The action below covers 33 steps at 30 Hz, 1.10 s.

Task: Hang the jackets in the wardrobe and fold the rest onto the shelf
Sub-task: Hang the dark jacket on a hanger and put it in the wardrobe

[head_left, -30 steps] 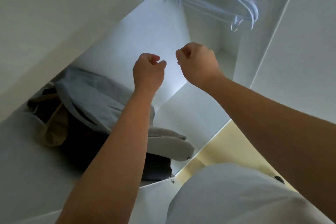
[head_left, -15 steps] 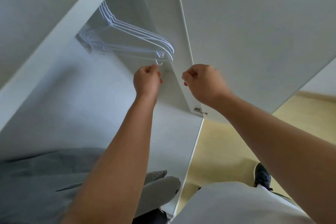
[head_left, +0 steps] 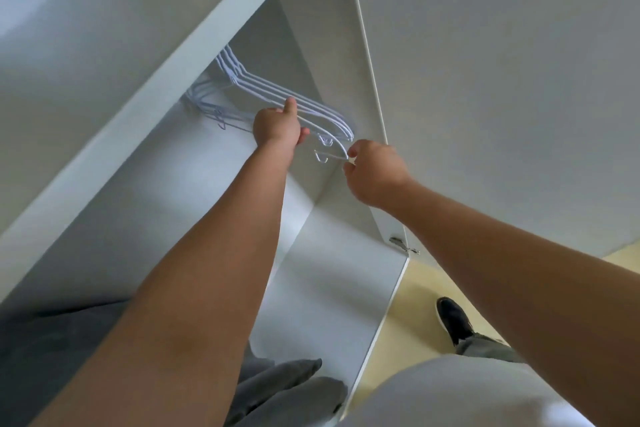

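Hangers (head_left: pixel 263 91), white wire, bunched in wardrobe (head_left: pixel 194 184): left hand (head_left: pixel 277 125) grips their sloping arms; right hand (head_left: pixel 375 172) pinches front hanger (head_left: pixel 330 155) at its tip.

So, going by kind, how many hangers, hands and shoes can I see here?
White hangers: at least 4; bunched too tightly to count exactly.
Hands: 2, left hand and right hand, each gripping a hanger.
Black shoe: 1
Total: at least 7.

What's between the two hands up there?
In the head view, the curved end of a white hanger lies between the left hand and the right hand, which pinches it.
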Each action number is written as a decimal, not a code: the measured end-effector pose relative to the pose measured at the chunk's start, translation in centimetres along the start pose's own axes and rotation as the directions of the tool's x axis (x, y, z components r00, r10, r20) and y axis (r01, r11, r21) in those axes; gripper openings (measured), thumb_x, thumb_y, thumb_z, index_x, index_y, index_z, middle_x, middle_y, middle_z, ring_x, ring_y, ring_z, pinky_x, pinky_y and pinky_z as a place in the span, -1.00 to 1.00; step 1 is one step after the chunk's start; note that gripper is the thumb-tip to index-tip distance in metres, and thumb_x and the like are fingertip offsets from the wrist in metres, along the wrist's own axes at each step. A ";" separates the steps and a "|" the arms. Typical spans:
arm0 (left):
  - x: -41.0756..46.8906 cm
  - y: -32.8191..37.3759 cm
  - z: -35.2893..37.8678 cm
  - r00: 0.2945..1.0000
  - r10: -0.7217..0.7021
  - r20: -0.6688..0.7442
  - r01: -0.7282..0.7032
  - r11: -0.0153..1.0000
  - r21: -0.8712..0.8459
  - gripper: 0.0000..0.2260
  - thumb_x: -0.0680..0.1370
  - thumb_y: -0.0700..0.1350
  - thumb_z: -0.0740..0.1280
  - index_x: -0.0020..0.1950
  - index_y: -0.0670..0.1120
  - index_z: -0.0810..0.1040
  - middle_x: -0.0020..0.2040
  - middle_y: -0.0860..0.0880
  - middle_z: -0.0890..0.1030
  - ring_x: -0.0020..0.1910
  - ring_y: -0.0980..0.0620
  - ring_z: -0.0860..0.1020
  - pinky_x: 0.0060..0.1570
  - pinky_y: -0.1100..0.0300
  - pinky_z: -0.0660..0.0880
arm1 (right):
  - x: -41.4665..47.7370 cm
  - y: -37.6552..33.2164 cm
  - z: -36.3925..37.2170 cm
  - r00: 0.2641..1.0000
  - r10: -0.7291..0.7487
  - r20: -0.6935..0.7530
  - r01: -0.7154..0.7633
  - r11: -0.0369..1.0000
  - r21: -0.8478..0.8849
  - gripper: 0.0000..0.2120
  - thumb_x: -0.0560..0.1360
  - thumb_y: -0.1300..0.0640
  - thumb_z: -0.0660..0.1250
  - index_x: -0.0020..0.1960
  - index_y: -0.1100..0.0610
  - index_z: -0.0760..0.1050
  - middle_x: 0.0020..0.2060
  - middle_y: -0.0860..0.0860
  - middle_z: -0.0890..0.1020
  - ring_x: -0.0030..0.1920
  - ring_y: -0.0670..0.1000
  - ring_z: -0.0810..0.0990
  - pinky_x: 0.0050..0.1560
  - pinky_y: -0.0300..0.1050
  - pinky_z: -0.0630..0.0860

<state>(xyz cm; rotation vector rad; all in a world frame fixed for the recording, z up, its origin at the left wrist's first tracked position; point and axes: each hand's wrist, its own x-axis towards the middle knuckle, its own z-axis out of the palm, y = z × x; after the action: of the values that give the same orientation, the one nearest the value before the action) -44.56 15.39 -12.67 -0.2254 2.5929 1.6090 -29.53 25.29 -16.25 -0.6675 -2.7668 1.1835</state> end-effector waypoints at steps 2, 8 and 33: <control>1.3 0.4 0.3 0.998 -0.008 -0.064 0.009 1.000 0.013 -0.65 0.63 0.00 0.30 -0.28 -0.16 0.53 -0.52 0.01 0.61 -0.41 -0.10 0.68 -0.17 -0.03 0.69 | 2.3 0.1 0.1 0.999 -0.028 0.045 0.030 0.998 -0.058 -0.70 0.58 0.10 0.26 0.28 0.14 0.50 0.10 0.16 0.63 0.06 0.20 0.64 0.02 -0.10 0.54; 2.7 1.1 0.3 0.988 -0.077 -0.134 0.065 0.994 -0.090 -0.84 0.56 -0.25 0.42 -0.22 -0.21 0.56 -0.19 -0.20 0.68 -0.35 -0.11 0.67 -0.16 0.00 0.68 | 6.8 0.2 0.6 0.978 -0.098 0.185 0.131 0.975 -0.178 -0.72 0.59 0.12 0.23 0.27 0.20 0.45 0.14 0.21 0.59 0.09 0.25 0.62 -0.07 -0.10 0.46; 1.1 2.9 -1.8 0.999 -0.029 -0.044 0.014 0.948 -0.318 -0.83 0.53 -0.37 0.41 0.01 -0.22 0.44 -0.09 -0.28 0.63 -0.21 -0.19 0.73 -0.27 0.09 0.65 | 9.6 -0.8 0.8 0.901 -0.340 0.270 0.359 0.933 -0.020 -0.86 0.69 0.00 0.04 0.07 -0.08 0.37 -0.31 -0.05 0.42 -0.18 0.17 0.50 -0.17 -0.04 0.45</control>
<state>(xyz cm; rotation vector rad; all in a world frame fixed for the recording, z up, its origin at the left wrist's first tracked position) -46.15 14.91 -9.50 -0.3146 2.3388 2.0317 -38.68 28.23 -17.33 -0.0005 -2.9763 1.1722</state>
